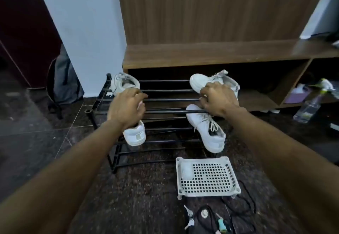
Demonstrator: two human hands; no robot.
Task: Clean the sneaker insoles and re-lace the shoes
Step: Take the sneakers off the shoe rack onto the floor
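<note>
**Both hands on the shoe rack, four white sneakers on its bars**

The left hand (126,108) lies knuckles-up over a sneaker (134,134) on the black shoe rack (165,99), fingers curled down; the hand hides most of that shoe, and whether it grips the shoe or a bar cannot be told. The right hand (218,99) curls its fingers round a rack bar, between the rear right sneaker (200,81) and the front right sneaker (207,129), whose laces are threaded. A rear left sneaker (124,83) lies on the top bars.

In front of the rack on the floor, a white perforated tray (208,177) holds a pale, blurred object (186,170) in its left corner. Keys (189,219) and black cords (242,208) lie below, partly cut off. Right, a blurred clear bottle (310,108) lies by the wooden shelf unit (201,54).
</note>
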